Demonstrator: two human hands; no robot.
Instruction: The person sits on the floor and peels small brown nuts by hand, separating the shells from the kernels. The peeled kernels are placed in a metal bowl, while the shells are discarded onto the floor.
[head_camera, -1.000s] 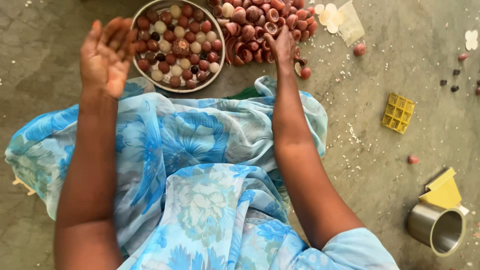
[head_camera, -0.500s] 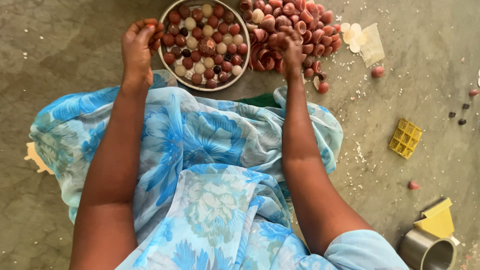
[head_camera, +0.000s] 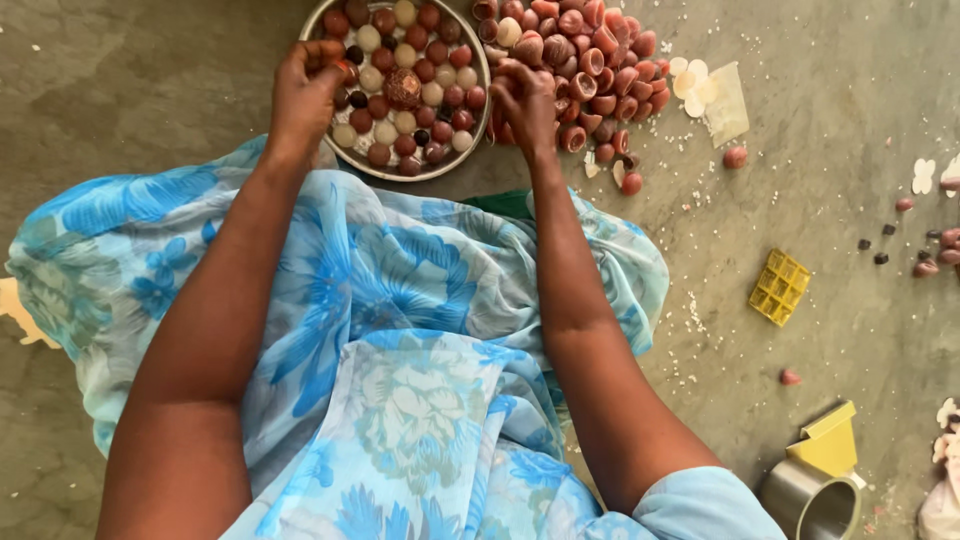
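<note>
Left hand: the left hand (head_camera: 303, 92) reaches forward with the arm nearly straight, wrist bent down, fingers curled over the near-left rim of the round metal tray (head_camera: 478, 58).
Left hand grip: its fingertips pinch a small reddish clay cup (head_camera: 347, 71) at the tray's edge; the hand is closed on it.
Right hand: the right hand (head_camera: 527, 100) stretches out from a bent elbow, knuckles up, fingers curled downward just right of the tray's rim.
Right hand grip: the fingers are bunched over the near edge of the pile of clay cups (head_camera: 590, 60); whether they hold one, I cannot tell.
Tray contents: red-brown, cream and a few dark cups fill the tray just beyond and right of the left hand's fingers.
Pile: it lies on the floor beyond and to the right of the right hand, touching the tray's right side.
Between the arms: blue flowered cloth (head_camera: 380, 330) covers the lap beneath both forearms.
Right of the right arm: a yellow grid mould (head_camera: 780, 287) lies well apart; a steel cup (head_camera: 810, 505) stands near the elbow.
</note>
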